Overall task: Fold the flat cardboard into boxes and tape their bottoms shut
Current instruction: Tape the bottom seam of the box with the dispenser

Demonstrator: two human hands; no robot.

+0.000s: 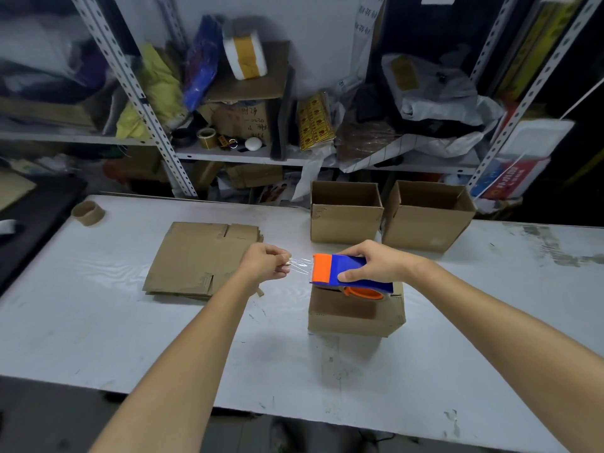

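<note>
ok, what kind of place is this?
Probably a packing or stock room: slotted metal shelving crammed with supplies, flat cardboard stacked on the worktable, and a tape dispenser in the right hand.

3 boxes stood: 1 near box (pixel 353 317) under the right hand (pixel 376 264), 2 back boxes (pixel 344 220) (pixel 425 227) beyond it. It held 1 tape dispenser (pixel 340 271). Left of the left hand (pixel 266 261) lay 1 flat stack (pixel 196 259), perhaps 3 sheets, and 1 tape core (pixel 88 213).

Bare table (pixel 98 322) is lying open along the near edge and front-left. Flat cardboard stack (pixel 196 256) is taking up mid-left. A box (pixel 353 317) is blocking centre-right, two open boxes (pixel 346 214) standing behind it. Tape core (pixel 88 213) is sitting far-left; shelving (pixel 157 125) is closing off the back.
</note>
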